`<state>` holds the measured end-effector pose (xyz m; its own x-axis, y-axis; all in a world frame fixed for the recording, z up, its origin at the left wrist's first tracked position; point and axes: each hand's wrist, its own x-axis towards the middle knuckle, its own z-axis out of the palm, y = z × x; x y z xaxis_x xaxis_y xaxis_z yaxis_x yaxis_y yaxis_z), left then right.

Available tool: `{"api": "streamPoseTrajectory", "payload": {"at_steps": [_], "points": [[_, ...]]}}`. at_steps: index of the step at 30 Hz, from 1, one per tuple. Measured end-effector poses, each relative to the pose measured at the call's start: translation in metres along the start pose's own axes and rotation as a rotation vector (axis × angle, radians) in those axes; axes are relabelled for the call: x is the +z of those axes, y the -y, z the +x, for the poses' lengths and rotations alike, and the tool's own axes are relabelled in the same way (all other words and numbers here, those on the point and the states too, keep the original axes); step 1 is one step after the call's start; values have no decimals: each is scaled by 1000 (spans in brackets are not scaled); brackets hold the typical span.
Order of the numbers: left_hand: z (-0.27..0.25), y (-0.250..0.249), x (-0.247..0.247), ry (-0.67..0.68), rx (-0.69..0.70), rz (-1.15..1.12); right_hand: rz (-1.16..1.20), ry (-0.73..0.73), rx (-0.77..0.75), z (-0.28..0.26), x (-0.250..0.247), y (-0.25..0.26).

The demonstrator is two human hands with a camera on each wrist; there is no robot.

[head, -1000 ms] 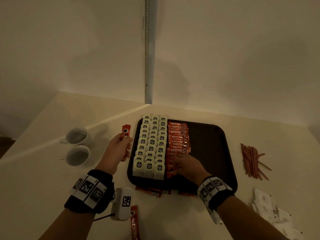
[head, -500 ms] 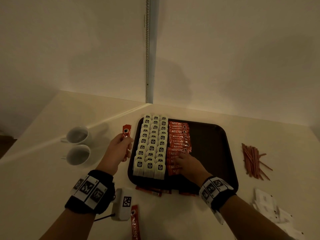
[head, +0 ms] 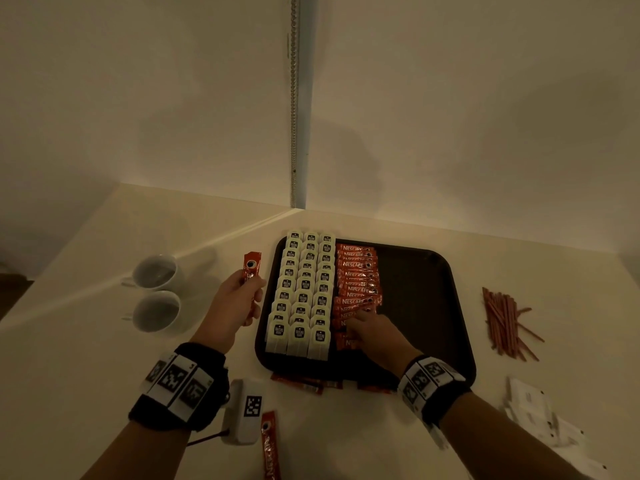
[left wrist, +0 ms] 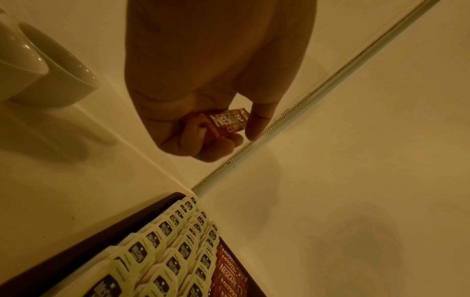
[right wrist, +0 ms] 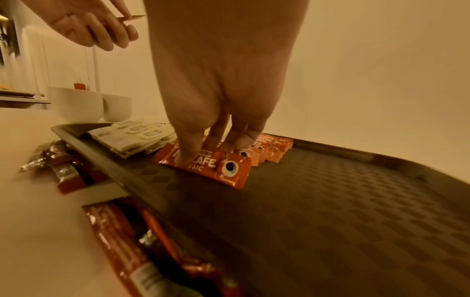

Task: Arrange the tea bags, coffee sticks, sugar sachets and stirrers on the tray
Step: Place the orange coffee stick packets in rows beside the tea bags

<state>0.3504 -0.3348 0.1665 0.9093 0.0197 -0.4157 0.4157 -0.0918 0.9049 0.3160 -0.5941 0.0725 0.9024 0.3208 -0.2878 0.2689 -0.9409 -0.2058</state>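
My left hand (head: 239, 299) has its fingers curled round a red foil coffee stick (head: 251, 268), held upright off the 9 o'clock edge of the dark brown textured plastic tray (head: 433, 271); the left wrist view shows the thumb and curled fingers (left wrist: 203, 130) clamped on the wrapper. My right hand (head: 375, 336) reaches into the tray with fingers nearly straight, the fingertips (right wrist: 188, 154) pressing down on the nearest stick of the row of red coffee sticks (head: 356, 282), so it grips nothing. In the tray, three columns of white tagged tea bags (head: 304, 292) fill the 9 o'clock side, the coffee row lies just beside them toward the middle, and the 3 o'clock half is bare. More red sticks (head: 304, 384) poke out at the tray's 6 o'clock rim on the pale table (head: 86, 341). A bundle of reddish-brown stirrers (head: 505, 323) sits at 3 o'clock, white sugar sachets (head: 533, 414) at 4 o'clock, and two white ceramic cups (head: 156, 289) at 9 o'clock.
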Motion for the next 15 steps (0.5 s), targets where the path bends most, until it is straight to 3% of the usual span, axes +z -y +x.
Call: {"api": "streamPoseTrajectory", "payload": {"at_steps": [15], "points": [[-1,0,-1,9,10,19,29,-35,88,8,2,0]]}}
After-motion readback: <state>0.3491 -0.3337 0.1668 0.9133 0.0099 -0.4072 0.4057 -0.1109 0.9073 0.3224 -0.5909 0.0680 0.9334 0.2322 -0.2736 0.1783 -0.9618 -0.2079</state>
